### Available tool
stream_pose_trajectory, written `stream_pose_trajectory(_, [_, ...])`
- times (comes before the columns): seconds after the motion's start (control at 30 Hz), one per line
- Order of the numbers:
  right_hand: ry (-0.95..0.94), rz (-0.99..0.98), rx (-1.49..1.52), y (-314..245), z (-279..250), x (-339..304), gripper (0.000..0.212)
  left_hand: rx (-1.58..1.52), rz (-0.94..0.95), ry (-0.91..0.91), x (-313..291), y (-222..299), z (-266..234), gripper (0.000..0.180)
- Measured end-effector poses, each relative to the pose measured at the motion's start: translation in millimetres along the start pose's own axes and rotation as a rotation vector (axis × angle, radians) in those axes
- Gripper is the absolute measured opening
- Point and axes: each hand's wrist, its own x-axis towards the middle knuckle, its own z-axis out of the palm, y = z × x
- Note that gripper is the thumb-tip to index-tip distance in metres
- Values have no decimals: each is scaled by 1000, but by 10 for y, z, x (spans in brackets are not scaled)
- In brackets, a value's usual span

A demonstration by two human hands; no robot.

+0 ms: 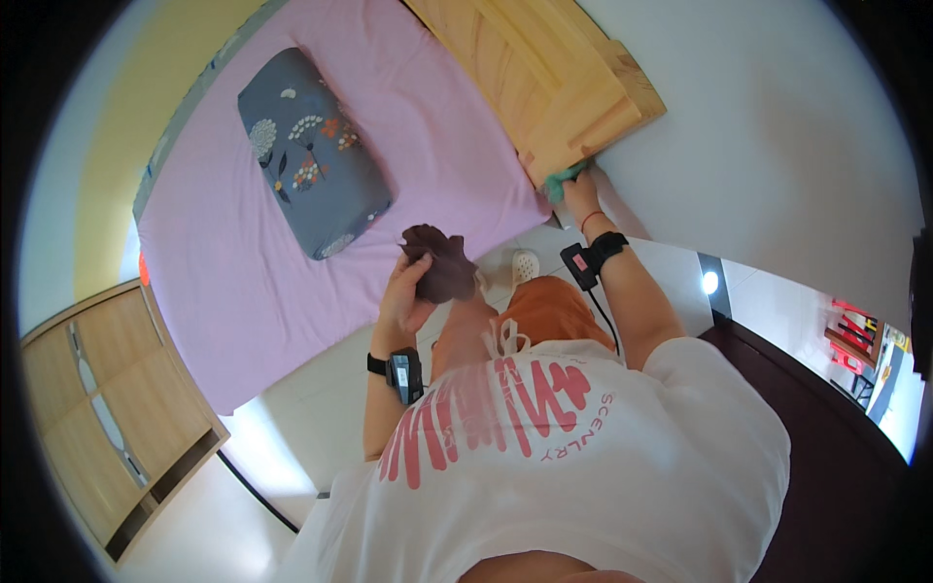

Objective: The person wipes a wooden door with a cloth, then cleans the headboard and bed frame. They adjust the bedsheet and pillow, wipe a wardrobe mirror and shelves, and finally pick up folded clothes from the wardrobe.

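My left hand [400,296] is closed around a crumpled dark brown cloth [445,264], held up in front of my body near the bed's edge. Farther right, my right hand [583,196] grips a bunched green cloth [558,185]. That green cloth touches the lower corner of the light wooden bed headboard [544,83], next to the white wall. Part of it is hidden by my fingers. Black straps with small devices sit on both of my wrists.
A pink sheet [253,325] covers the bed, with a grey flowered pillow [313,155] on it. At the left stands a wooden cabinet [126,408]. One shoe [525,264] shows on the tiled floor. A doorway at the right opens on red stools [847,360].
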Motion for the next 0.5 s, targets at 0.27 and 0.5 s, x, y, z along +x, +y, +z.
stream_pose_trajectory(0.27, [-59, 508, 546, 1220, 346, 300, 32, 214, -90, -72, 102, -106, -199, 23])
stream_pose_trajectory(0.5, [-228, 311, 1170, 1796, -161, 161, 22, 278, -168, -200, 78, 86, 126, 18])
